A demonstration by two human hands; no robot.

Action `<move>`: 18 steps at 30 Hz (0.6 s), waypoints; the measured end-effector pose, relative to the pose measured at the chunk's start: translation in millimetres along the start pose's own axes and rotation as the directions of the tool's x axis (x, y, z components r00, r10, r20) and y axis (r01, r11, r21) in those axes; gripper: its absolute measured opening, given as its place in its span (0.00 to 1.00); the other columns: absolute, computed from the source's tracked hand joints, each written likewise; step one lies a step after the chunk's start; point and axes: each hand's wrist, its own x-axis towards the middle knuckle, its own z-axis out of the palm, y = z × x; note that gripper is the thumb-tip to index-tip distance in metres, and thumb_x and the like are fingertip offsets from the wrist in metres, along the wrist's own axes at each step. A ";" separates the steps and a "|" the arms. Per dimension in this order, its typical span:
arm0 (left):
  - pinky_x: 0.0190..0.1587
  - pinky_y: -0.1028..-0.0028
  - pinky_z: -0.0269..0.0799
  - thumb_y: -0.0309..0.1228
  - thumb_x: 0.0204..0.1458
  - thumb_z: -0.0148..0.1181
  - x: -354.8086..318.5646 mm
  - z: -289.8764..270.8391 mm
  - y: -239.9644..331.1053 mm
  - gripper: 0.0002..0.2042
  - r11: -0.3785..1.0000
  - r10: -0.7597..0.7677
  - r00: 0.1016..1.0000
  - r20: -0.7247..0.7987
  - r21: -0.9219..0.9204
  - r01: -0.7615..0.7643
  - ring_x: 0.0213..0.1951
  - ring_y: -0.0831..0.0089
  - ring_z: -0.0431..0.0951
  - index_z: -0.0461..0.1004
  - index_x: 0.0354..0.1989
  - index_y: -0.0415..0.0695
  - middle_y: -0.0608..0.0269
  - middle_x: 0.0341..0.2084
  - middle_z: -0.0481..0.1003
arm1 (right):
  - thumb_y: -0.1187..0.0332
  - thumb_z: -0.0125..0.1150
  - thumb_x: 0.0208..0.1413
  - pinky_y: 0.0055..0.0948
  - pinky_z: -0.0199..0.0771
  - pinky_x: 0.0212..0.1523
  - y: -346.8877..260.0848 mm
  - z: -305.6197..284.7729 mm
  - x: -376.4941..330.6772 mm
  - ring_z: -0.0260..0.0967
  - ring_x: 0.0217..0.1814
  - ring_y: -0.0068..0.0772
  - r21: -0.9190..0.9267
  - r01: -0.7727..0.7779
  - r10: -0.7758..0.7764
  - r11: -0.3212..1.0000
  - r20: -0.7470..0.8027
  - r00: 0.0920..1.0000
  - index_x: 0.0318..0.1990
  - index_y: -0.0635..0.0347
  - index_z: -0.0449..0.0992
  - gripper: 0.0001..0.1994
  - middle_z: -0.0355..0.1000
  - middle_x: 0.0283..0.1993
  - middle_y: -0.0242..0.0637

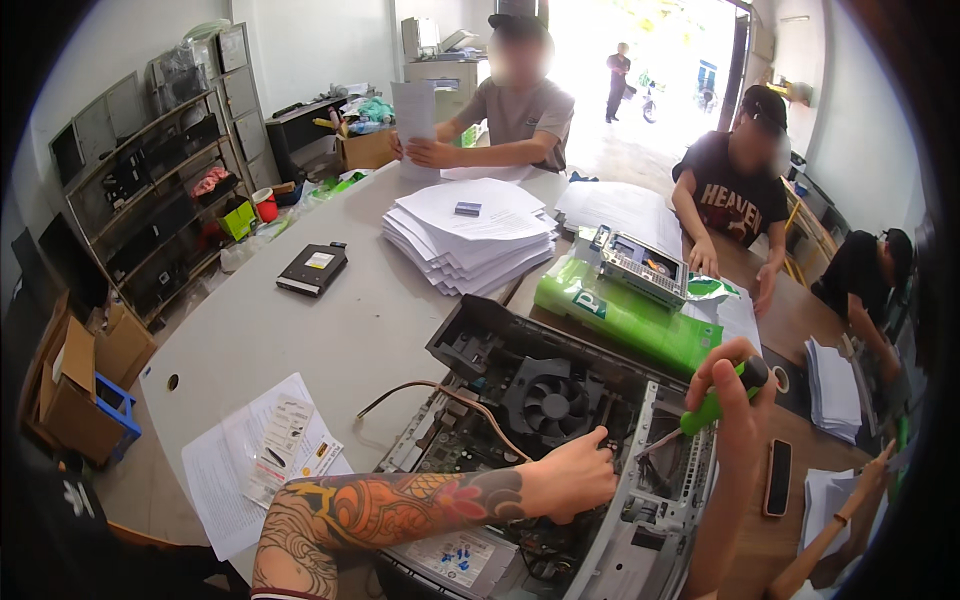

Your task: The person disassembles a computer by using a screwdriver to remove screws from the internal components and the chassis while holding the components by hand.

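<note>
An opened desktop computer case [625,500] lies in front of me, its circuit board and black cooling fan [555,400] exposed. My left hand [572,478] reaches into it beside the fan, fingers curled together; what they hold, if anything, is hidden. Raised over the case's right side, my right hand [742,420] grips a screwdriver [702,413] with a green and black handle. Its thin shaft slants down left toward the metal frame. A loose cable [430,384] sticks out past the case's left edge. Several small blue pieces [458,556] rest on a white label near my left forearm.
Beyond the case, a metal drive cage [645,268] sits on a green package [590,298]. A paper stack [470,235] and black optical drive [312,269] lie on the table [240,340]. Right of the case is a phone [778,478]. Other people work around the table.
</note>
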 end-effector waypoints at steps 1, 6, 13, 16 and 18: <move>0.50 0.65 0.61 0.37 0.33 0.70 -0.6 0.7 0.3 0.14 1.000 -0.002 0.999 -0.032 0.010 0.002 0.38 0.69 0.75 0.77 0.29 0.46 0.68 0.27 0.75 | 0.59 0.61 0.60 0.20 0.65 0.24 0.2 -0.3 0.3 0.67 0.22 0.21 0.002 0.002 -0.002 1.000 0.003 1.000 0.33 0.64 0.71 0.16 0.69 0.21 0.33; 0.50 0.66 0.61 0.37 0.33 0.70 -0.3 3.5 -2.4 0.16 1.000 0.007 0.999 -0.044 -0.009 -0.008 0.38 0.68 0.76 0.76 0.31 0.45 0.68 0.27 0.75 | 0.59 0.60 0.61 0.20 0.65 0.24 -1.8 0.1 -0.3 0.68 0.22 0.21 0.009 -0.036 0.036 0.999 -0.009 0.999 0.33 0.64 0.71 0.15 0.70 0.21 0.34; 0.49 0.64 0.62 0.34 0.32 0.69 4.6 16.6 -5.1 0.14 0.996 -0.009 0.997 -0.073 -0.085 0.003 0.39 0.64 0.78 0.78 0.31 0.47 0.64 0.29 0.79 | 0.61 0.60 0.61 0.19 0.65 0.25 -2.8 0.5 -0.1 0.67 0.22 0.21 0.002 -0.025 0.025 1.000 0.006 1.000 0.33 0.64 0.71 0.14 0.70 0.21 0.34; 0.49 0.64 0.62 0.33 0.32 0.69 4.4 11.2 -5.1 0.14 0.993 0.030 0.998 -0.048 -0.114 -0.035 0.39 0.64 0.78 0.78 0.30 0.47 0.64 0.29 0.79 | 0.61 0.60 0.61 0.19 0.65 0.25 -2.6 -0.3 0.1 0.67 0.22 0.21 0.022 -0.019 0.020 1.000 -0.013 1.000 0.33 0.64 0.71 0.13 0.70 0.21 0.34; 0.49 0.64 0.62 0.33 0.32 0.69 2.9 12.4 -4.4 0.13 0.993 0.029 0.997 -0.066 -0.109 -0.036 0.39 0.64 0.78 0.78 0.30 0.47 0.64 0.29 0.79 | 0.61 0.60 0.61 0.20 0.65 0.25 -2.1 -1.1 -0.9 0.67 0.22 0.21 -0.004 -0.025 0.025 1.000 -0.001 1.000 0.33 0.65 0.71 0.14 0.70 0.21 0.34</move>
